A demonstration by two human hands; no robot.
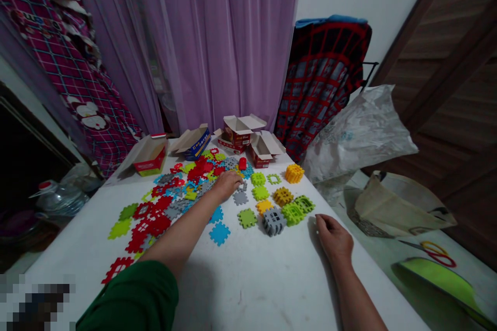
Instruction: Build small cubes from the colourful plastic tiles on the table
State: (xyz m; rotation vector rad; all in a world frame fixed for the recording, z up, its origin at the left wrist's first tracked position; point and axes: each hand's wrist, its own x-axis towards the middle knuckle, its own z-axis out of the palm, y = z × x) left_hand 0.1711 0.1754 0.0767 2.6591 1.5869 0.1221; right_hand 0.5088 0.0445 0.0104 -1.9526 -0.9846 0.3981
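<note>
My left hand (229, 184) reaches across the table to the right side of a pile of interlocking plastic tiles. Its fingers are drawn together and point down beside a grey tile (240, 197); what lies under the fingertips is hidden. My right hand (337, 239) rests at the table's right edge, fingers curled with nothing visible in them. Between the hands lie a flat green tile (247, 218), a yellow tile (264, 207) and a thick grey stack of tiles (274, 221). A light green stack (293, 213) is nearest my right hand.
Red tiles (159, 223) and other colours spread over the left of the white table (248, 289). Open boxes stand at the back, among them a blue box (198, 145) and a red box (150, 158). Scissors (437, 253) and a cloth bag (399, 207) are off the right side.
</note>
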